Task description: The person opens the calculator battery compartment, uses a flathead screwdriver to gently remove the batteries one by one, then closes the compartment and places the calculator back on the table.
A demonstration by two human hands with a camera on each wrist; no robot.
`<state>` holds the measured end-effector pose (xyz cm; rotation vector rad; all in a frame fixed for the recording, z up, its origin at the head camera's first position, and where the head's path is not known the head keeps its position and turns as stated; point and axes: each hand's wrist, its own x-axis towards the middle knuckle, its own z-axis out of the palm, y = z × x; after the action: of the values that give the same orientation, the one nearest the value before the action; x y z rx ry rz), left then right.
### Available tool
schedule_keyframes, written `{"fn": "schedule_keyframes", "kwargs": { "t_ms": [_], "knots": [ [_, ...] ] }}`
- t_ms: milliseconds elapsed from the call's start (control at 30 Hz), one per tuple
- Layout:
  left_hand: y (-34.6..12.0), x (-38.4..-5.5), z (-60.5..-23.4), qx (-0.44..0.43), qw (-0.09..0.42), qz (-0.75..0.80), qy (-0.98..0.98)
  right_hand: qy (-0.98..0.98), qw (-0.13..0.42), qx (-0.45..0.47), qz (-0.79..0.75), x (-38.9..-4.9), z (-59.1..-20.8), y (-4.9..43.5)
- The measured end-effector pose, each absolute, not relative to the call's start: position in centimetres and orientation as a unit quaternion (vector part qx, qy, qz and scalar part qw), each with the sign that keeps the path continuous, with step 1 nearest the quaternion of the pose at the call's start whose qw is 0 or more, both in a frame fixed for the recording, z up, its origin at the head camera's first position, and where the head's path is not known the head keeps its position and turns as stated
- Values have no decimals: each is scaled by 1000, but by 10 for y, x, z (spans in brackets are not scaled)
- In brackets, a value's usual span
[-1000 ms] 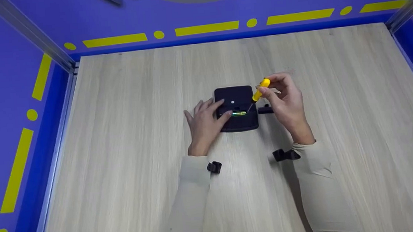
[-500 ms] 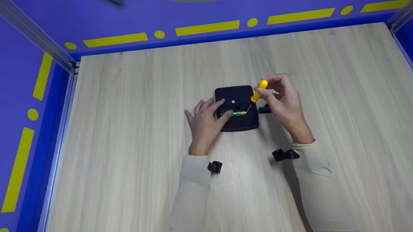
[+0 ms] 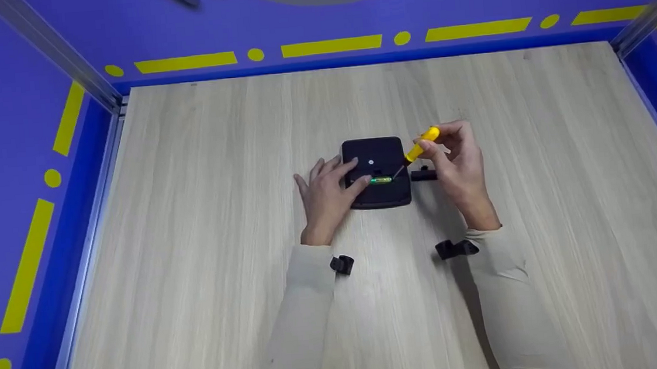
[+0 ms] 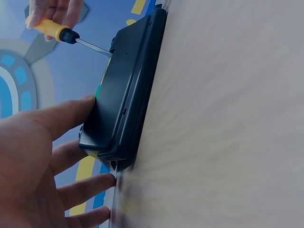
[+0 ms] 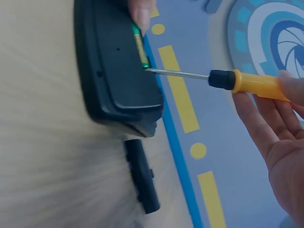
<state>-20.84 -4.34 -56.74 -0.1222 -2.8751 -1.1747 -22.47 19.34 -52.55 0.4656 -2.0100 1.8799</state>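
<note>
A black box-shaped device (image 3: 385, 196) lies on the table with a slot in its upper face, and a green-and-yellow battery (image 3: 381, 180) sits in that slot. My left hand (image 3: 327, 196) rests at the device's left side. Its thumb presses at the battery's left end and its other fingers spread straight over or beside the edge. With my right hand (image 3: 462, 165) I pinch a screwdriver (image 5: 256, 85) by its yellow handle. Its metal shaft slants down, and the tip touches or nearly touches the battery's right end, as the right wrist view shows.
A small black cover piece (image 5: 142, 175) lies on the table just right of the device, partly behind my right hand in the head view. Blue walls (image 3: 320, 9) with yellow marks border the wooden tabletop (image 3: 200, 189) at the back and sides.
The screwdriver's handle first swung slightly left and more upright, then tilted back to the right, its tip staying near the battery's end. My left hand, the device and the battery look unmoved.
</note>
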Motion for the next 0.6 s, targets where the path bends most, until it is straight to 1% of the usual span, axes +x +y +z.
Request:
{"fn": "schedule_keyframes", "kwargs": {
  "t_ms": [300, 600],
  "knots": [
    [-42, -208, -568, -45, 13, -375, -926, -675, 178, 155, 699, -219, -536, 201],
    [-44, -208, -566, -42, 16, -371, -928, -592, 164, 94, 784, -224, -547, 211]
  ]
}}
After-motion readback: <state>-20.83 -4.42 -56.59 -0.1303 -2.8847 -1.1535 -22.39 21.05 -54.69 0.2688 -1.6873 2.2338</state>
